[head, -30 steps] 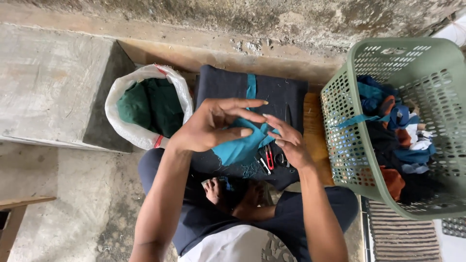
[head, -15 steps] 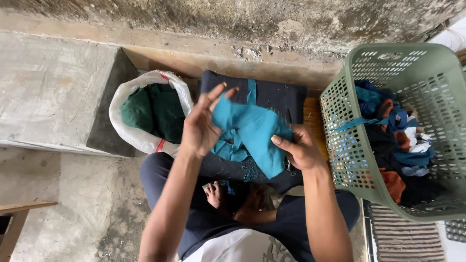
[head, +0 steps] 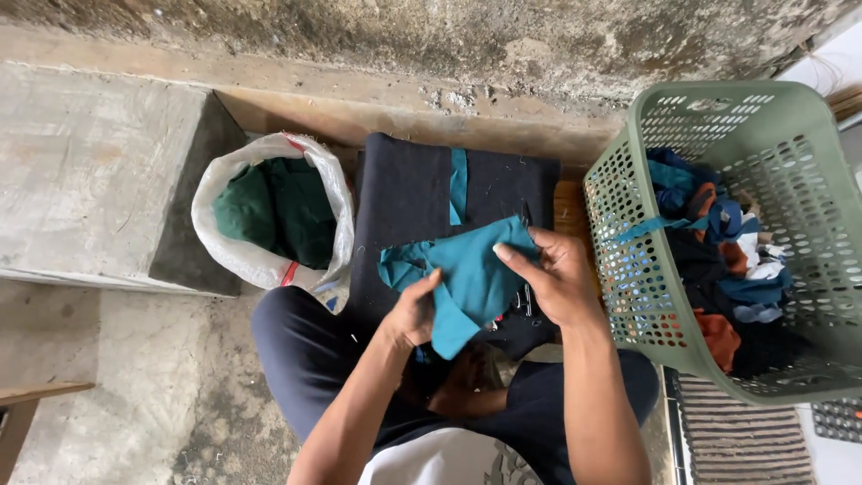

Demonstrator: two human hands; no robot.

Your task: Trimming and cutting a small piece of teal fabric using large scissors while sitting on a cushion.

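Head view: both hands work one teal woven fabric scrap (head: 471,274), held above a dark navy folded cloth pad (head: 413,198) that lies in front of the person's lap.

Left hand (head: 413,314): grip closed on the scrap's lower edge, thumb on top, fingers hidden underneath. Right hand (head: 557,278): grip pinching the scrap's right edge, thumb flat over the cloth. Scrap spans between the two grips, slack, and its upper-left corner hangs free beyond the left grip.

Just under the right grip, on the pad, there is a small metal tool with red on it (head: 516,301), probably scissors or snips; mostly hidden, can't confirm.

Risks, my judgement:
- Free corner beyond the left grip is unsupported. If either pinch loosens, the scrap folds over or drops onto the pad.
- Metal tool sits directly below the right grip, hidden by cloth. Fingers pressing down there could hit an edge, or the cloth could snag on it.
- Loose narrow teal strip (head: 458,184) lies on the pad, beyond both grips. Same colour, easy to mix up or drag along.
- Green perforated plastic laundry basket (head: 628,180) of mixed cloth pieces stands close to the right of the right grip; an elbow swing could knock it.
- White woven sack holding dark green cloth (head: 269,211) stands left of the left grip, mouth open and soft-sided, so it could tip if nudged.
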